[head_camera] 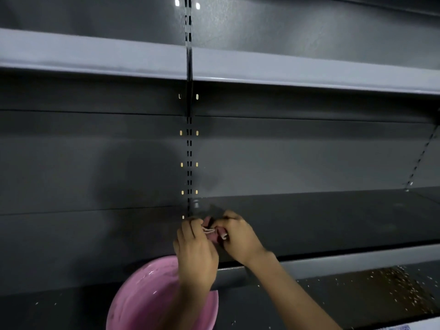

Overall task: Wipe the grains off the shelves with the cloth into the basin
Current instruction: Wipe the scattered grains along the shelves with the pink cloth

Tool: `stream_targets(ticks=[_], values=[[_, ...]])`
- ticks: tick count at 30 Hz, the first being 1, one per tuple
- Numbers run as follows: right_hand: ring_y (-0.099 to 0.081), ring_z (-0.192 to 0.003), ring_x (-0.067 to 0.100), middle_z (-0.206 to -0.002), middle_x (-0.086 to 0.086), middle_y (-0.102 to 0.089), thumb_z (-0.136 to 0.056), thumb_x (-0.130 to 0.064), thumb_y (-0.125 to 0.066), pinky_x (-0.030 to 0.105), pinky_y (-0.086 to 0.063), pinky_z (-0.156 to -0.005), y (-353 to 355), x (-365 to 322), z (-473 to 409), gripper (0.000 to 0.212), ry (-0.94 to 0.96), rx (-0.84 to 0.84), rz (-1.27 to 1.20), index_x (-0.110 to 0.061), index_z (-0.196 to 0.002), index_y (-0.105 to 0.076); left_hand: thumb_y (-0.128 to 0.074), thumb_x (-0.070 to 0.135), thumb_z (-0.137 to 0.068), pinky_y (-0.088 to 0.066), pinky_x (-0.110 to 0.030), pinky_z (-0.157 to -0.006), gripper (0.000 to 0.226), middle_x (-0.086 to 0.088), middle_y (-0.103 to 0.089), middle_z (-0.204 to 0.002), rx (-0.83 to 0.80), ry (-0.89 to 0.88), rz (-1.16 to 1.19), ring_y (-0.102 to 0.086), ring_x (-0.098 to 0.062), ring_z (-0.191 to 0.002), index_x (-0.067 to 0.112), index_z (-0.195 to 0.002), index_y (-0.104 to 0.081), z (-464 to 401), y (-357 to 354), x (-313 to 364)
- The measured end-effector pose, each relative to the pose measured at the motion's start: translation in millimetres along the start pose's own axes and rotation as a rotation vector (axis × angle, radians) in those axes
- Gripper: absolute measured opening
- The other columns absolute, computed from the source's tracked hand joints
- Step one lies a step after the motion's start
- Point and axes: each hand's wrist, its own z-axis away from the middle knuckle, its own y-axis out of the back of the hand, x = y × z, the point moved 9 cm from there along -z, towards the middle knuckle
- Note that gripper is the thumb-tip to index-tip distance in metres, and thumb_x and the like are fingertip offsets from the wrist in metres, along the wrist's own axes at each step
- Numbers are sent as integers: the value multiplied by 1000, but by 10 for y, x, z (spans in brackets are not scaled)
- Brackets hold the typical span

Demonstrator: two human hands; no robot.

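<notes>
Both hands are up at the back corner of the dark grey metal middle shelf (333, 222), just below centre of the frame, working a small bunched dusty-pink cloth (212, 232) between them. The left hand (196, 251) has its fingers curled round the cloth's near side; the right hand (238, 234) pinches the other side, fingers bent tight. The cloth sits right by the slotted black upright (189, 163).

That middle shelf looks clean from here, no grains I can make out, so I'd judge it nearly finished. The job is far from over, though: at lower right, the grey bottom shelf (309, 303) carries a thick scatter of pale grains (400, 289), with stray ones along the bottom edge.

The round pink plastic basin (142, 294) waits at bottom centre, beneath the left forearm. Its inside shows glossy streaks; whether grains lie in it, I cannot tell.
</notes>
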Motion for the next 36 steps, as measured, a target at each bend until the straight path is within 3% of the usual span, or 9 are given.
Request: stream_targets(ticks=[2,6,9,12,14,19,23,28,36], values=[[-55,-89,14,-96,1,-58,-78,-3,-59,14,-39,-73,6,-53,54,25,57,19,-39,-18,-93,-71,-53,9,-68,-48,-40,-67,31,-8,-56,-98,14,-65,0,-56,-26,-82,13,-99,-50,13,23,71],[-58,-90,20,-101,7,-61,-79,-7,-54,25,-46,-80,-197,-55,92,15,89,-115,-53,-5,-83,-68,-34,29,-88,-48,-40,-77,26,-9,-54,-111,9,-144,-7,-54,-26,-94,14,-101,-51,33,4,139],[-51,-80,9,-92,1,-57,-79,-1,-58,8,-38,-73,-84,-19,17,18,53,-53,-117,-10,-88,-71,-33,30,-89,-48,-41,-76,29,-10,-55,-109,0,-111,-15,-55,-27,-92,12,-100,-53,28,-11,95],[-54,-74,9,-85,0,-55,-78,0,-64,3,-35,-70,391,207,76,28,-130,246,-179,-15,-99,-73,-35,29,-85,-48,-42,-74,28,-8,-54,-104,-43,-85,-23,-55,-27,-89,13,-101,-51,14,-53,69],[-62,-79,23,-90,7,-59,-79,0,-62,16,-41,-72,612,476,197,28,-300,366,-122,-13,-102,-72,-37,29,-83,-48,-41,-73,28,-6,-53,-103,-65,-72,-25,-55,-26,-89,15,-104,-49,15,-80,63],[-61,-87,39,-95,21,-62,-89,-16,-56,29,-40,-68,808,1175,443,22,-675,366,29,-4,-102,-68,-58,20,-76,-47,-43,-69,27,-7,-55,-96,-136,-10,-22,-56,-27,-86,14,-101,-50,14,-177,-11],[-62,-90,39,-108,19,-59,-91,-25,-56,35,-47,-73,697,1448,493,27,-851,209,134,-5,-104,-66,-58,19,-75,-48,-43,-70,28,-7,-55,-95,-190,65,-6,-57,-28,-87,12,-102,-53,11,-234,-84],[-61,-100,37,-118,17,-55,-89,-23,-59,36,-48,-86,366,1151,238,29,-748,142,153,-10,-114,-64,-61,18,-69,-48,-42,-67,29,-7,-57,-92,-190,51,-46,-57,-28,-82,12,-97,-54,13,-264,-77],[-60,-95,37,-108,18,-55,-89,-17,-55,34,-46,-81,342,923,94,23,-634,201,51,-5,-106,-64,-63,21,-70,-49,-41,-62,27,-6,-58,-89,-214,61,-96,-59,-26,-77,13,-95,-55,2,-246,-70]])
